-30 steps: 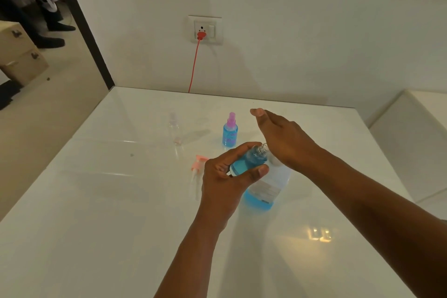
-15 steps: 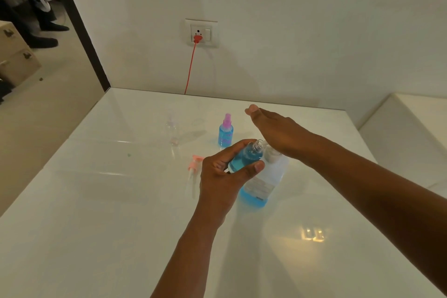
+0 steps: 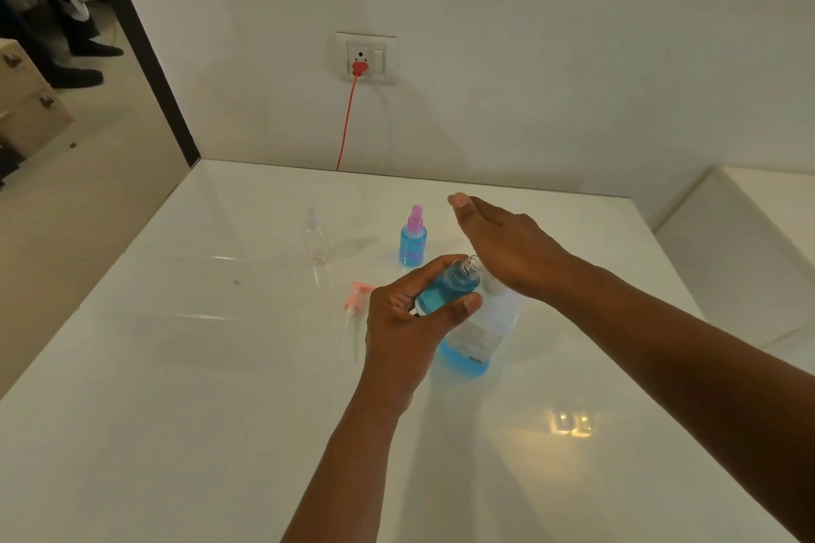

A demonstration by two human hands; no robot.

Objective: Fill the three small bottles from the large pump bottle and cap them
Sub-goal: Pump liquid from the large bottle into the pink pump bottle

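Observation:
My left hand [image 3: 403, 317] grips a small uncapped bottle [image 3: 445, 289] filled with blue liquid, tilted with its neck toward the top of the large pump bottle [image 3: 478, 331]. The large bottle stands on the white table [image 3: 176, 388], mostly clear, with blue liquid at its bottom. My right hand [image 3: 507, 245] lies flat, palm down, over the large bottle's top, hiding the pump head. A filled small bottle with a pink spray cap [image 3: 413, 237] stands behind. An empty clear small bottle [image 3: 315, 236] stands to its left. A loose pink spray cap [image 3: 356, 306] lies on the table.
A red cable [image 3: 346, 123] runs from a wall socket [image 3: 366, 57] down behind the table's far edge. A doorway at the left shows a person's legs [image 3: 66, 35] and cardboard boxes [image 3: 26, 101]. A white ledge [image 3: 749, 234] stands to the right.
Both hands and the bottles have kept nearly the same pose. The camera has shifted slightly, so everything sits a little further left in view.

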